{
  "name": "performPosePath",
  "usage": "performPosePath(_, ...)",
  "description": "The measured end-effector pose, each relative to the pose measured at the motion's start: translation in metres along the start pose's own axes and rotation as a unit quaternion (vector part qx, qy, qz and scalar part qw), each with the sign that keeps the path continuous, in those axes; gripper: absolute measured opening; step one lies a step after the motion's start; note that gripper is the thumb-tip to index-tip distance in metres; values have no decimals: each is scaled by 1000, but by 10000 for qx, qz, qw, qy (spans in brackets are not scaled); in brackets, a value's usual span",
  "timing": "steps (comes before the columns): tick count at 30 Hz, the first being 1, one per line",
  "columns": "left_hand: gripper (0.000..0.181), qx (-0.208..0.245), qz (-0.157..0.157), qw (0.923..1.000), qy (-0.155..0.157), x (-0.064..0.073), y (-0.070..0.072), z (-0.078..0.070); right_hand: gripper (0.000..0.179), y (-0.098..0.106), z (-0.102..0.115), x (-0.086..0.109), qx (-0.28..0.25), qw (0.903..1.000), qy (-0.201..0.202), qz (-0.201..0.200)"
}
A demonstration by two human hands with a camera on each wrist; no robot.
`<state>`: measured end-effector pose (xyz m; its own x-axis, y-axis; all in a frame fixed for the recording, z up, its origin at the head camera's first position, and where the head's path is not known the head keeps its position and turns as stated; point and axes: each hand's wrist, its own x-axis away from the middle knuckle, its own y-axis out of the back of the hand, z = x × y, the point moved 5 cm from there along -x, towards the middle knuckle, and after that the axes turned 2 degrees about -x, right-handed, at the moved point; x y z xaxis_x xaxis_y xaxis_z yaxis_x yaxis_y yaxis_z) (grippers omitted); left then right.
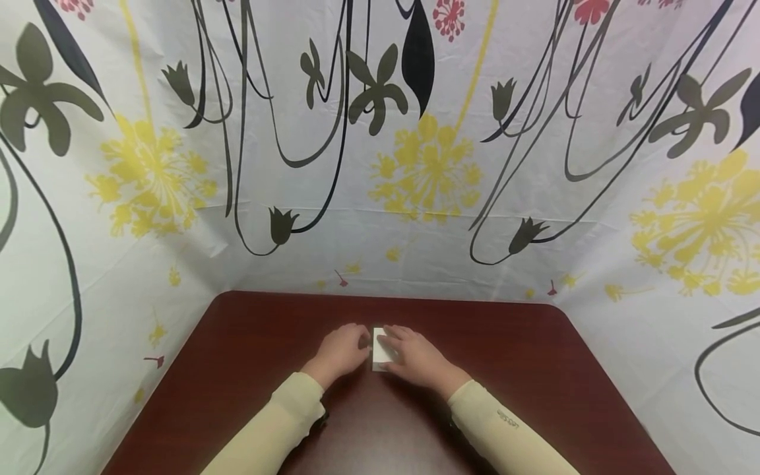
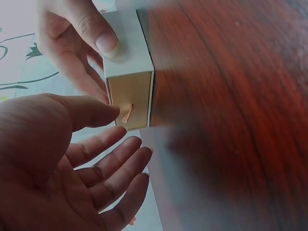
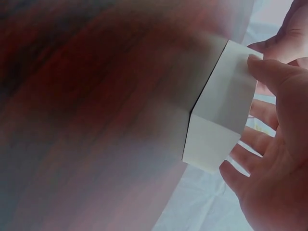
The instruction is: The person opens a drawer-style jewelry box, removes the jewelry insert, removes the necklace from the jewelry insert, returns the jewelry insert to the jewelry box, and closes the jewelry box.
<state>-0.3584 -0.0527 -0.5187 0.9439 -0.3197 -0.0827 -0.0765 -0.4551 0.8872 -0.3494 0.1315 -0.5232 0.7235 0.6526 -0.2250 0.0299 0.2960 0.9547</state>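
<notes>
The site was recorded as a small screened-off booth. Creased white fabric (image 1: 309,191), printed with yellow flower heads (image 1: 430,168) and grey-green tulip shapes (image 1: 284,226), enclosed the far edge and both sides of a dark red-brown, wood-grained surface (image 1: 493,356) with rounded corners. Whether the wider premises were home or office could not be determined.

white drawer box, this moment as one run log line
white drawer box: on wooden table, drawer closed | left hand: near pull tab | right hand: holds box
</notes>
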Motion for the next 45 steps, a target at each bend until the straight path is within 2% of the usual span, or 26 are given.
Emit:
performPosePath(7, 15, 105, 155, 9998, 14, -3, -4, 2, 63, 0, 1, 1, -37, 10000, 10, 73)
performPosePath(22, 10, 69, 192, 9998, -30, -9, -2, 0, 64, -2, 0, 1, -82, 9998, 185, -16)
performPosePath(33, 7, -174, 356, 9990, -195, -15, -5, 1, 65, 1, 3, 3, -118, 9997, 224, -44)
performPosePath(45, 10, -250, 300, 9990, -212, -17, -7, 2, 64, 1, 2, 2, -24, 9996, 266, -74)
